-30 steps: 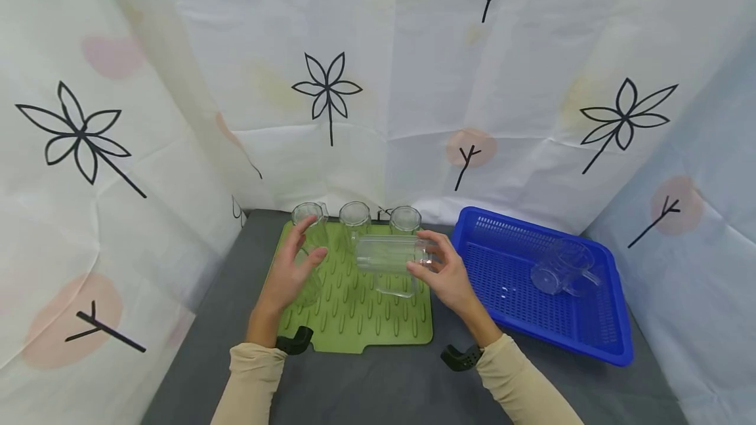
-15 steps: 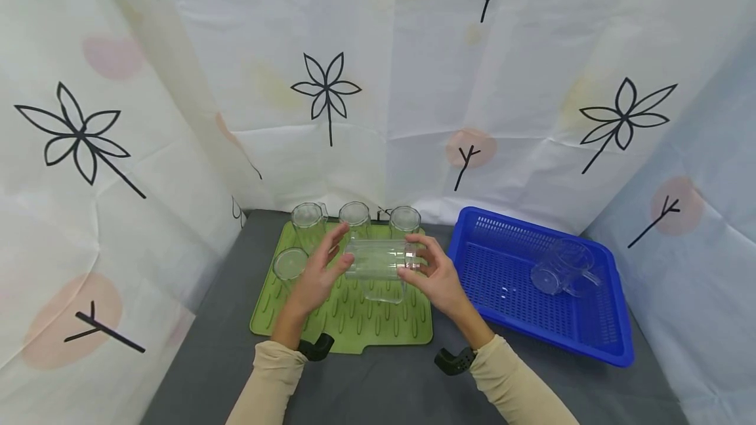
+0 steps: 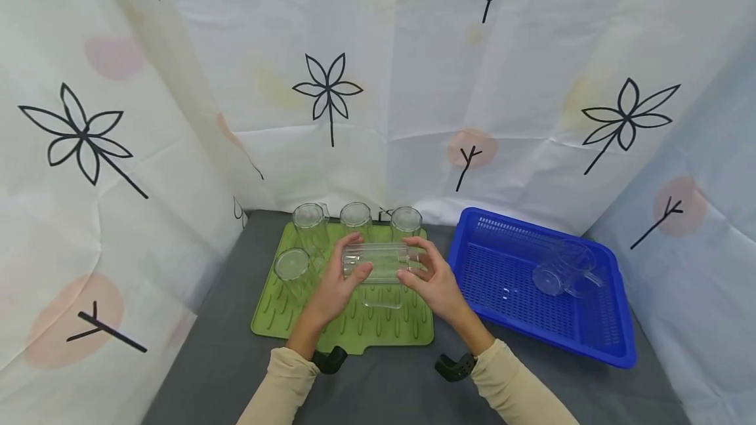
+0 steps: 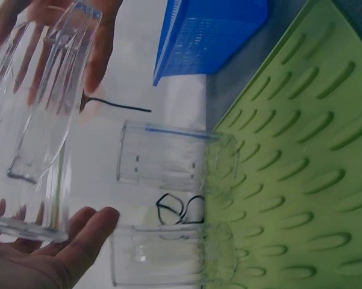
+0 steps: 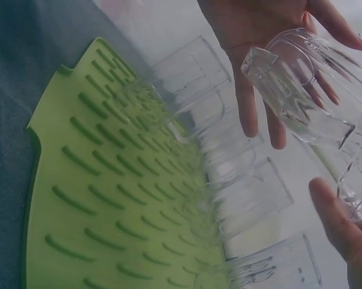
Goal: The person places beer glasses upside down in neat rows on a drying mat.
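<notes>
A clear glass mug [image 3: 380,262] lies sideways in the air over the green drying mat [image 3: 339,340], its handle hanging down toward the near side. My left hand [image 3: 335,290] grips its left end, thumb in front and fingers behind. At the other end my right hand [image 3: 440,284] holds it between thumb and fingers. Both hands also show round the mug [image 4: 36,138] in the left wrist view. On the mat, upside-down glass mugs stand: a back row of three, including the middle one [image 3: 356,216], and one mug [image 3: 293,267] at the front left.
Right of the mat sits a blue perforated basket [image 3: 496,287], with clear glass mugware [image 3: 558,271] lying in its right part; overlapping outlines hide how many pieces. A dark grey cloth [image 3: 390,392] covers the table. A patterned white curtain [image 3: 413,97] hangs close behind the mugs.
My left hand has moved right from above the front-left mug and taken hold of the held mug's left end. The mug, in my right hand, has shifted slightly left.
</notes>
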Tool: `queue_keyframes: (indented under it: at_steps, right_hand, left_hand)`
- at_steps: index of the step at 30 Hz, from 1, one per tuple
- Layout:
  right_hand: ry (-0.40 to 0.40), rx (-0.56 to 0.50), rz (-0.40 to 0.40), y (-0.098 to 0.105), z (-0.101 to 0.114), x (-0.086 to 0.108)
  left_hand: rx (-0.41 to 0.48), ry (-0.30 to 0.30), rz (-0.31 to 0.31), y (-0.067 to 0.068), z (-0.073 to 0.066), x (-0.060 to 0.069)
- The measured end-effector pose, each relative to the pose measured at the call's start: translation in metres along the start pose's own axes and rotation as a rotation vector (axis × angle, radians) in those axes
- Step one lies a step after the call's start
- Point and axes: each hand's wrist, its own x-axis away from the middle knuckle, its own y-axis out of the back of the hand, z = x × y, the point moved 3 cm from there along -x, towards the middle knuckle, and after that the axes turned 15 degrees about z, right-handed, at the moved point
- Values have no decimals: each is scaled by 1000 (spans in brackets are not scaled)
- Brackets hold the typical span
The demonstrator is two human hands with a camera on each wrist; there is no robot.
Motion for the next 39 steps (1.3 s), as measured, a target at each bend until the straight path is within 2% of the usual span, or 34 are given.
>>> queue_keyframes:
  at_steps: [5, 9, 13, 19, 24, 27, 30, 34, 39]
  right_hand:
    - [-70, 19, 18, 0, -2, 1]
    - [-108, 40, 20, 1, -5, 3]
    - [-165, 90, 24, 1, -8, 4]
    - [-266, 102, 32, -2, -11, 5]
    - [-336, 133, 38, -3, -16, 7]
    - [-340, 162, 28, -2, -17, 9]
    - [-306, 245, 28, -1, -16, 11]
    - [-245, 413, 52, 1, -9, 14]
    - [-219, 621, 56, 5, 0, 20]
  left_hand:
    - [29, -22, -49, -6, -2, 0]
    - [12, -35, -59, -8, -3, 0]
    - [-51, -75, -61, -10, -4, 0]
    - [-140, -154, -70, -10, -5, -2]
    - [-224, -165, -56, -6, -5, -3]
    - [-277, -163, -38, -5, -6, -2]
    - [-305, -157, -21, -3, -8, -2]
    - [-336, -146, -15, -1, -10, -2]
    - [-389, -117, -19, 2, -9, 0]
